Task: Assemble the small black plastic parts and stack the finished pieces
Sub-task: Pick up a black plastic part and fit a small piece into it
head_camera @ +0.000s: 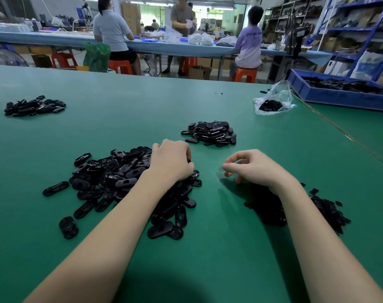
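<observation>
Left hand (172, 160), fingers curled down into my big heap of oval shells (120, 178), grip unclear; right hand (255, 167) loosely curled, empty, above small inserts (326, 212). Finished pieces (211, 133) beyond. Plastic bag (273, 101) and blue crate (339, 95) hold black parts.

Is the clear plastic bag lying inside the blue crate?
No, the bag lies on the green table, just left of the crate.
</observation>
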A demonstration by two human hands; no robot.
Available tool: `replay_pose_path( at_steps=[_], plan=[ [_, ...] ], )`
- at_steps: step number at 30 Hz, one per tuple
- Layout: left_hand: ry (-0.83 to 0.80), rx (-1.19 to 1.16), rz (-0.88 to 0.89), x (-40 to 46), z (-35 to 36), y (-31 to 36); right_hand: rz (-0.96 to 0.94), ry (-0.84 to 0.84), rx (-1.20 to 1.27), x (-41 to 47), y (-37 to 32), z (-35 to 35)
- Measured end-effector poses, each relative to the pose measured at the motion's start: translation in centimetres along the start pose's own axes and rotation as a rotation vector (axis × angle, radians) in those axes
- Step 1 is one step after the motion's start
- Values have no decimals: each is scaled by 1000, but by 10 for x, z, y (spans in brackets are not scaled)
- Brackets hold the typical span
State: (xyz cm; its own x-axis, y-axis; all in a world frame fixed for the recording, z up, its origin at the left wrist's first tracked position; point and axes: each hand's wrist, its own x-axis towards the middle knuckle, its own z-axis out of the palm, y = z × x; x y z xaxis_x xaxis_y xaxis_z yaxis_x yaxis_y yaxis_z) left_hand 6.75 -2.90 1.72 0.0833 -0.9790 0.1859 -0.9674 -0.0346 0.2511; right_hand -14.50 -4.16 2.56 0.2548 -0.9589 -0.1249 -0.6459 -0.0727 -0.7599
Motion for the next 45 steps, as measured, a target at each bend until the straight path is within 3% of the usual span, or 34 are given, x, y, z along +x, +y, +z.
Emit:
replay_pose_path(
  at_steps=[3,8,15,22,34,45],
  plan=[
    [18,-99,36,-1,-3,7,-1,9,-2,-1,-1,-2],
    [66,-506,111,-5,-11,24,17,55,-14,-2,3,-13],
    [-76,-1062,-59,-10,-7,38,99,186,-280,-6,15,-44],
    [-173,-1132,-146,-12,7,41,211,37,-438,-8,15,-44],
    [-173,-1205,-180,-13,11,39,208,50,-522,-9,8,-36],
    [-228,-1343,-202,-15,11,40,-44,53,176,-14,-3,-30]
  ],
)
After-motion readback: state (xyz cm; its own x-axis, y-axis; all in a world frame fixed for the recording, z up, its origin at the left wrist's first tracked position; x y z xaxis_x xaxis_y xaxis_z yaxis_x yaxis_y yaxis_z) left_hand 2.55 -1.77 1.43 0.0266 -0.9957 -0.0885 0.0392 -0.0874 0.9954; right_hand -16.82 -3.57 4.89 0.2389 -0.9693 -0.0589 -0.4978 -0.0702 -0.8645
